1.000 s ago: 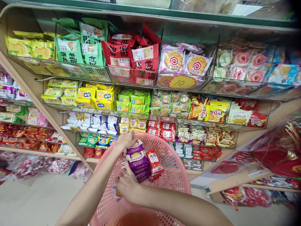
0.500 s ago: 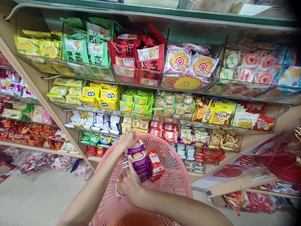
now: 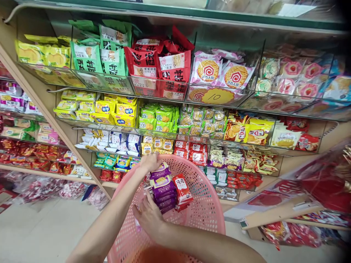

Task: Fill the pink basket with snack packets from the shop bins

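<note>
A round pink plastic basket [image 3: 205, 182] with a perforated wall stands in front of me. My left hand [image 3: 150, 163] is closed over its far rim. Inside lie stacked purple soda biscuit packets [image 3: 163, 188], with red-and-white packets [image 3: 182, 190] just to their right. My right hand [image 3: 149, 216] is down in the basket at the near-left side of the purple stack, its fingers apart. Part of a pale wrapped packet [image 3: 138, 224] shows beneath that hand; most of it is hidden.
Clear-fronted shelves ahead hold wrapped snacks: red bags [image 3: 174, 65], green bags [image 3: 86, 56] and round sesame cakes [image 3: 208, 69] above a yellow price tag [image 3: 218, 96] reading 10. Another shelf unit [image 3: 30, 146] stands left. A slanted wooden rack [image 3: 274, 212] is at right, with tiled floor [image 3: 49, 226] below.
My right hand has shifted slightly left and its fingers have spread, covering more of the pale packet. My left hand stays on the rim.
</note>
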A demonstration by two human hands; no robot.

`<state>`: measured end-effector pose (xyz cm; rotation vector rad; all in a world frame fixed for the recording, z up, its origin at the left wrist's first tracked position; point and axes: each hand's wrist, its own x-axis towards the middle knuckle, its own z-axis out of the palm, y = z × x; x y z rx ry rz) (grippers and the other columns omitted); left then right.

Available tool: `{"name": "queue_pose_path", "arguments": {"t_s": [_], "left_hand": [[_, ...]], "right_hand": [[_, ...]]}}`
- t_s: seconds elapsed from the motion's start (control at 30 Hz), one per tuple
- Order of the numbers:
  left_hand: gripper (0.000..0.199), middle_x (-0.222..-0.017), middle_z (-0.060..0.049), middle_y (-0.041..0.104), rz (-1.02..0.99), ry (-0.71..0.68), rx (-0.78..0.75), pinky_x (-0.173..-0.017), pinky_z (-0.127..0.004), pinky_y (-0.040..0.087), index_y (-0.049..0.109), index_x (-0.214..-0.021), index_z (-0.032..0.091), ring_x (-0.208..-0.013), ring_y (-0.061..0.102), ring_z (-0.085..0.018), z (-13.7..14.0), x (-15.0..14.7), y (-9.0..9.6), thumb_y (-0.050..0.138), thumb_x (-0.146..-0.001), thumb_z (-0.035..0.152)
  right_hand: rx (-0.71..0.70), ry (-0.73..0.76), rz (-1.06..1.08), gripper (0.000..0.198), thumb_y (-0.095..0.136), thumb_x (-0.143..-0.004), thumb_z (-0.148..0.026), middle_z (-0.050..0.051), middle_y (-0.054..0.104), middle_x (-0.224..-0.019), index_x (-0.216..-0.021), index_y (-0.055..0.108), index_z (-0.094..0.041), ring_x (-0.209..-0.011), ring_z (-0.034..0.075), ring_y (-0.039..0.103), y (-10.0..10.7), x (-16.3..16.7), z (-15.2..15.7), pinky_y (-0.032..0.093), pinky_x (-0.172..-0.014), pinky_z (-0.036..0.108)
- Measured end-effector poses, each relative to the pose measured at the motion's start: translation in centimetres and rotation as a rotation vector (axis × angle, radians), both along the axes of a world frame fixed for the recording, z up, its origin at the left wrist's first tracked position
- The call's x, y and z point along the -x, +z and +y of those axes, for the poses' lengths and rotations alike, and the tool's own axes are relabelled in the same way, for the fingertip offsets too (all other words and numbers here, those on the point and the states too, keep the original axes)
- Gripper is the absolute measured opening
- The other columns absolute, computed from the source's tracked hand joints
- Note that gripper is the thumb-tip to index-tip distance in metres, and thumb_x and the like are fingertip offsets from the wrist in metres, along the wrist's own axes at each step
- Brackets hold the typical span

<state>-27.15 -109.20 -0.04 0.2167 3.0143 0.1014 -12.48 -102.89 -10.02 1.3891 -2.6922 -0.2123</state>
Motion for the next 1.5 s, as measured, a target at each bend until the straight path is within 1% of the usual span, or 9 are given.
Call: {"name": "queue_pose_path", "arguments": {"t_s": [0.17, 0.33, 0.5, 0.73, 0.87, 1.0, 1.13, 1.37, 1.5], "left_hand": [[0.046, -0.111, -0.012, 0.065, 0.002, -0.005, 0.0, -0.079, -0.037, 0.045, 0.049, -0.115, 0.021, -0.099, 0.061, -0.027, -0.2, 0.0, -0.1, 0.032, -0.084, 0.051], [0.046, -0.111, -0.013, 0.065, -0.002, 0.005, 0.004, -0.079, -0.036, 0.045, 0.049, -0.115, 0.02, -0.1, 0.061, -0.027, -0.5, 0.0, -0.2, 0.032, -0.084, 0.05], [0.046, -0.11, -0.013, 0.065, -0.013, 0.011, 0.006, -0.077, -0.036, 0.046, 0.05, -0.115, 0.02, -0.099, 0.062, -0.027, -0.4, 0.1, 0.0, 0.033, -0.084, 0.05], [0.047, -0.111, -0.012, 0.066, -0.028, 0.025, 0.007, -0.077, -0.034, 0.046, 0.049, -0.116, 0.022, -0.1, 0.061, -0.026, -0.3, 0.2, 0.1, 0.033, -0.084, 0.051], [0.046, -0.112, -0.012, 0.065, -0.028, 0.02, 0.004, -0.079, -0.035, 0.046, 0.05, -0.116, 0.022, -0.101, 0.061, -0.026, -0.3, 0.3, 0.2, 0.033, -0.084, 0.051], [0.047, -0.113, -0.013, 0.065, -0.025, 0.019, 0.0, -0.079, -0.036, 0.045, 0.049, -0.116, 0.02, -0.102, 0.061, -0.027, -0.3, 0.2, 0.3, 0.033, -0.084, 0.05], [0.048, -0.113, -0.014, 0.064, -0.033, 0.032, 0.003, -0.08, -0.036, 0.045, 0.048, -0.117, 0.02, -0.102, 0.06, -0.027, -0.4, 0.1, 0.4, 0.032, -0.084, 0.051], [0.047, -0.114, -0.012, 0.064, -0.028, 0.033, 0.0, -0.08, -0.034, 0.045, 0.048, -0.118, 0.021, -0.102, 0.06, -0.026, -0.4, -0.1, 0.5, 0.033, -0.084, 0.051], [0.047, -0.113, -0.012, 0.064, -0.018, 0.025, 0.0, -0.078, -0.034, 0.045, 0.049, -0.116, 0.021, -0.102, 0.06, -0.026, -0.3, -0.1, 0.4, 0.033, -0.084, 0.051]], "right_hand": [[0.022, -0.01, -0.033, 0.043, 0.044, -0.087, -0.023, 0.015, 0.063, -0.104, -0.129, 0.042, -0.013, -0.102, 0.025, 0.056, -0.4, -0.1, -0.4, 0.016, -0.107, 0.058], [0.073, 0.022, 0.0, 0.041, 0.039, -0.089, -0.019, 0.014, 0.061, -0.103, -0.129, 0.04, -0.014, -0.102, 0.026, 0.054, 0.7, -0.1, 0.5, 0.019, -0.104, 0.06], [0.167, 0.111, -0.043, 0.044, 0.044, -0.086, -0.019, 0.011, 0.059, -0.098, -0.13, 0.038, -0.015, -0.098, 0.024, 0.052, 1.4, 0.1, 1.3, 0.026, -0.103, 0.054], [0.182, 0.128, -0.034, 0.04, 0.038, -0.09, -0.019, 0.008, 0.058, -0.097, -0.129, 0.038, -0.017, -0.095, 0.021, 0.053, 1.0, 0.3, 1.7, 0.029, -0.102, 0.052], [0.14, 0.097, 0.009, 0.038, 0.038, -0.09, -0.018, 0.008, 0.06, -0.097, -0.128, 0.04, -0.016, -0.096, 0.021, 0.054, 0.7, 0.4, 1.4, 0.028, -0.104, 0.051], [0.148, 0.071, 0.023, 0.038, 0.035, -0.091, -0.019, 0.012, 0.06, -0.104, -0.128, 0.04, -0.014, -0.103, 0.023, 0.053, 0.1, 0.3, 1.0, 0.026, -0.104, 0.053], [0.156, 0.04, 0.018, 0.04, 0.034, -0.092, -0.02, 0.017, 0.057, -0.114, -0.131, 0.038, -0.014, -0.112, 0.023, 0.05, -0.8, 0.2, 0.8, 0.025, -0.106, 0.051], [0.067, -0.023, -0.011, 0.046, 0.037, -0.089, -0.019, 0.013, 0.062, -0.104, -0.135, 0.034, -0.016, -0.104, 0.023, 0.056, -1.2, 0.1, 0.2, 0.014, -0.108, 0.055], [0.111, -0.027, -0.053, 0.046, 0.036, -0.089, -0.018, 0.016, 0.059, -0.111, -0.136, 0.034, -0.016, -0.108, 0.024, 0.052, -1.6, 0.2, -0.2, 0.01, -0.109, 0.056]]}}
